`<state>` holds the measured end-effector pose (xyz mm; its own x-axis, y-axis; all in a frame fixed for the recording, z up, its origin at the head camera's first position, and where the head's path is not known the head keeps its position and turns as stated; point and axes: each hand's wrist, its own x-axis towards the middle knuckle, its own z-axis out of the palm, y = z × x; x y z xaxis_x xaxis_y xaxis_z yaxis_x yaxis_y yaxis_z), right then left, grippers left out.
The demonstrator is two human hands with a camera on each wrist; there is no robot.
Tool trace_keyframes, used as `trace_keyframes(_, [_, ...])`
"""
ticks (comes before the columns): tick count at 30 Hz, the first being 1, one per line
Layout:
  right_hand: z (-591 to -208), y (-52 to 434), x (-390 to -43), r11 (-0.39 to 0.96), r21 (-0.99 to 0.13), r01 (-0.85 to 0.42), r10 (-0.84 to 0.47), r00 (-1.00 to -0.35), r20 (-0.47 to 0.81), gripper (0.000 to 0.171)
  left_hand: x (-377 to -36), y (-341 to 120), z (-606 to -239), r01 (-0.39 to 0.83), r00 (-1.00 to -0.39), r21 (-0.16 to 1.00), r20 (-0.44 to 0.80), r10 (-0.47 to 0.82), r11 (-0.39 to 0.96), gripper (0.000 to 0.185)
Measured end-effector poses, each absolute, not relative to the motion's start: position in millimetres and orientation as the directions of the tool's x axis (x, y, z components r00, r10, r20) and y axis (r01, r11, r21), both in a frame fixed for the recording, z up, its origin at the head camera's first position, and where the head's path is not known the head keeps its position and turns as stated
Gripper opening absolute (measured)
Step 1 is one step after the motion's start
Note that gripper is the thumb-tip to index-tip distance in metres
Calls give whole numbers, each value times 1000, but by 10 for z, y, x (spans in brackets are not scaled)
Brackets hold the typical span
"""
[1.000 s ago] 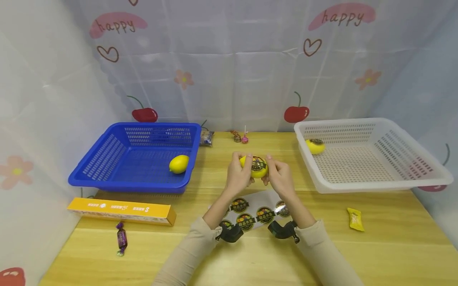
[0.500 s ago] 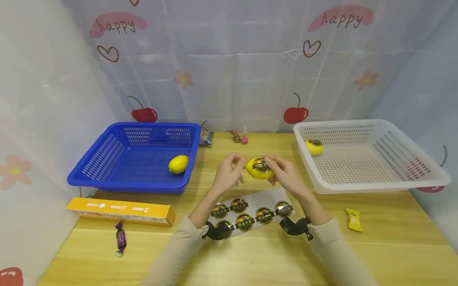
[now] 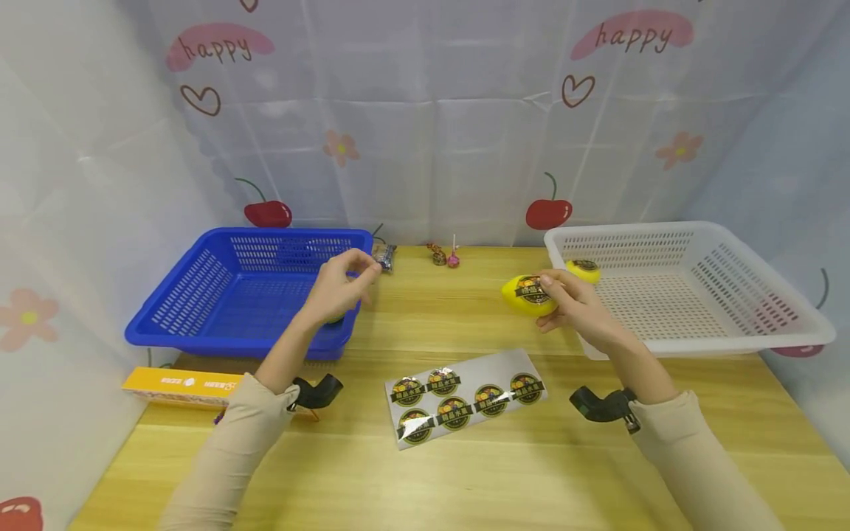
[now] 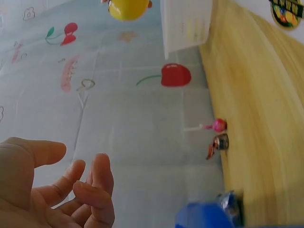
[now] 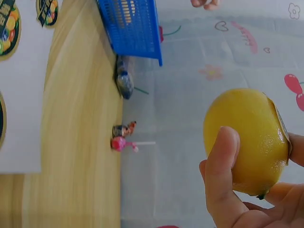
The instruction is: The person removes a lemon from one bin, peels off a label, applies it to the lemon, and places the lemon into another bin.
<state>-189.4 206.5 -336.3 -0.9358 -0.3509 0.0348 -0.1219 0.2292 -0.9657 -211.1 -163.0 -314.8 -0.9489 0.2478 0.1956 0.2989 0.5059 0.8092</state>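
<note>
My right hand (image 3: 556, 293) grips a yellow lemon (image 3: 527, 295) that bears a dark round sticker, just left of the white basket (image 3: 690, 343). In the right wrist view the thumb (image 5: 223, 161) curls round the lemon (image 5: 247, 137). A second stickered lemon (image 3: 583, 271) lies in the white basket's near left corner. My left hand (image 3: 355, 271) hovers over the right rim of the blue basket (image 3: 199, 295), fingers (image 4: 95, 183) loosely curled and holding nothing. It hides most of the plain lemon in that basket. A sticker sheet (image 3: 465, 394) lies on the table between my arms.
An orange box (image 3: 179, 382) lies in front of the blue basket. At the table's back edge sit a pink lollipop (image 3: 454, 258), a small wrapped sweet (image 3: 438, 255) and a blue wrapper (image 3: 384, 256). A printed curtain closes in the back and sides.
The hands have parted. My left hand let go of the stickered lemon and moved left to the blue basket. My right hand carried the lemon right, toward the white basket.
</note>
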Motion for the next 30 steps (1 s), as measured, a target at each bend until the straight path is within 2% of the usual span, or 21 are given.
trace_keyframes(9, [-3182, 2412, -2058, 306, -946, -110, -332, -943, 2, 56, -2428, -2205, -2995, 134, -982, 730, 7, 189, 670, 35])
trace_keyframes(17, [-3097, 2817, -2279, 381, -922, -77, -308, -950, -48, 50, -2728, -2578, -3026, 5, -962, 721, -185, 200, 693, 43])
trace_keyframes(24, [-3068, 3107, -2516, 467, -884, 29, -211, -967, -143, 79, -2858, -2758, -3104, -19, -924, 701, -285, 256, 713, 56])
trace_keyframes(30, [-3163, 3372, -2747, 490, -865, 109, -160, -964, -212, 92, -2953, -2749, -3163, 0, -891, 626, -354, 284, 780, 60])
